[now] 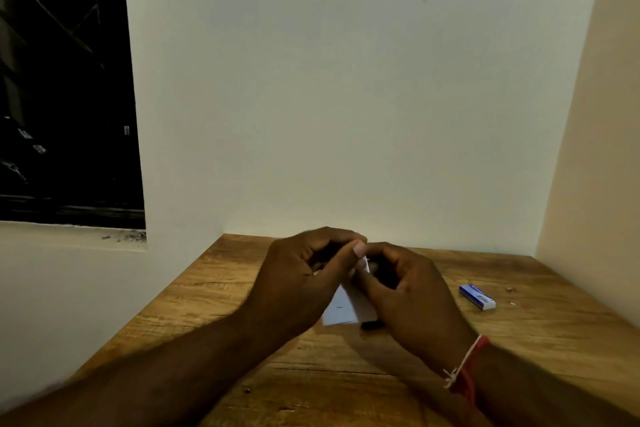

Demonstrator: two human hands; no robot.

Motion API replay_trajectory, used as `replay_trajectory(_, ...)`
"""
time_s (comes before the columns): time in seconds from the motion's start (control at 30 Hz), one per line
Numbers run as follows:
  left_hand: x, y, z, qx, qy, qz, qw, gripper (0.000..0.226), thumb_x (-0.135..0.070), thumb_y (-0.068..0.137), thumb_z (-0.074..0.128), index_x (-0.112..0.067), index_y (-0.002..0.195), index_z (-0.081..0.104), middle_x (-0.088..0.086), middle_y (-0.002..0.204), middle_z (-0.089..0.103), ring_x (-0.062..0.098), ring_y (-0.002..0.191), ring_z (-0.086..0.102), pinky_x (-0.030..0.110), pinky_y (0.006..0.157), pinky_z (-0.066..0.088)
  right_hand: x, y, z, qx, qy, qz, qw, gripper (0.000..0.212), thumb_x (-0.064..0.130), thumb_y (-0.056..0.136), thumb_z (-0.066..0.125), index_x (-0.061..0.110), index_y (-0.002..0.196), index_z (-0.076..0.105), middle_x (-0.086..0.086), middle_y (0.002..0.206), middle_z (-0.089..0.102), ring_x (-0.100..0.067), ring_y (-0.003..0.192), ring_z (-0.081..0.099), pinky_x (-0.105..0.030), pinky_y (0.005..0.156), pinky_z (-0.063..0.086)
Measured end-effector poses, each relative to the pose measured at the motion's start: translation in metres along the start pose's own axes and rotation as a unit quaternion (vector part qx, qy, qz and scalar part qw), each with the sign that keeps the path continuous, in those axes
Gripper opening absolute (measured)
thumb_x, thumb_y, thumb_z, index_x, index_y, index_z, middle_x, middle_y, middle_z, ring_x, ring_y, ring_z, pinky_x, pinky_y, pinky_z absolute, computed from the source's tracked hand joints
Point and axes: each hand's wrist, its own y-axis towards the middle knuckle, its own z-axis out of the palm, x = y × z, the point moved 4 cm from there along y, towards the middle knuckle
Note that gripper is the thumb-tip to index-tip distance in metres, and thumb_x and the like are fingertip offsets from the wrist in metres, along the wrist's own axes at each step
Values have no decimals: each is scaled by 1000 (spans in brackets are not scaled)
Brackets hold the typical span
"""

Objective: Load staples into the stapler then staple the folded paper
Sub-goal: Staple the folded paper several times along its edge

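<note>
White folded paper (341,307) held tilted, dark stapler (372,324) mostly hidden beside it, blue staple box (477,296) rightward

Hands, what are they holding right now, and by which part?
The left hand and right hand pinch the folded paper by its top edge; its lower part shows below them.

- Table (221,291) — warm brown wood grain with darker streaks.
- Folded paper (341,308) — white, with one small dark mark.
- Stapler (372,324) — black; only a little shows.
- Staple box (477,296), near the table's right edge — blue with a white end.
- Wrist thread (465,367) — red with a white strand.
- Wall (346,97) — plain off-white.
- Window (62,97) — black.
</note>
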Motion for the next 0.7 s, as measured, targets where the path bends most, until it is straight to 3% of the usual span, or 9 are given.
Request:
replay_trajectory(0.1,3,8,-14,-73,92,40,992,22,-28,95,85,-33,116,82,-19,118,79,6,114,74,19,90,59,-13,6,-6,-14,86,70,994,17,35,98,79,39,115,77,16,97,83,-6,93,80,-37,75,71)
replay_trajectory(0.17,14,14,-25,-94,73,-32,992,33,-28,90,90,-41,118,79,-20,128,74,5,117,72,20,92,60,-19,9,-8,-18,134,92,986,25,29,99,79,35,123,76,9,104,86,-15,103,81,-47,84,70)
replay_trajectory(0.23,26,16,-26,-43,-29,-133,990,37,-24,89,93,-39,120,79,-11,131,77,9,113,79,29,93,65,-22,9,-8,-25,161,99,982,27,26,100,79,35,125,74,5,104,87,-18,105,82,-46,83,69)
replay_trajectory(0.3,32,12,-19,22,-138,-181,973,36,-9,90,90,-23,122,80,3,127,81,22,109,83,39,87,70,-25,9,-8,-31,171,97,980,25,24,100,78,36,121,74,7,101,87,-17,102,82,-38,75,69)
replay_trajectory(0.37,32,8,-13,46,-170,-180,968,35,1,90,86,-12,122,78,10,120,84,28,108,84,42,82,71,-26,9,-9,-34,190,105,976,21,22,102,76,38,116,77,7,105,86,-18,100,79,-34,70,69)
replay_trajectory(0.5,35,9,-16,8,-158,-168,973,37,5,91,85,-14,122,79,10,116,85,24,103,85,37,77,71,-25,10,-8,-42,196,111,973,23,22,106,70,41,119,75,11,104,82,-17,92,79,-32,68,69)
replay_trajectory(0.57,37,8,-15,10,-158,-174,972,31,3,90,86,-12,117,81,7,114,85,22,102,85,33,76,70,-26,10,-7,-46,191,107,975,25,25,106,70,44,122,72,11,109,79,-19,98,78,-39,75,71)
replay_trajectory(0.63,37,5,-10,26,-143,-182,972,21,1,90,87,-9,109,84,2,105,86,17,99,85,29,76,69,-26,8,-5,-47,202,112,972,26,22,106,70,40,125,73,7,110,80,-19,97,79,-41,76,71)
replay_trajectory(0.7,39,6,-10,25,-129,-184,974,15,2,92,85,-5,104,86,-2,91,86,12,92,83,27,75,68,-26,8,-4,-38,215,118,969,25,18,108,68,35,125,74,2,103,84,-14,90,82,-34,70,70)
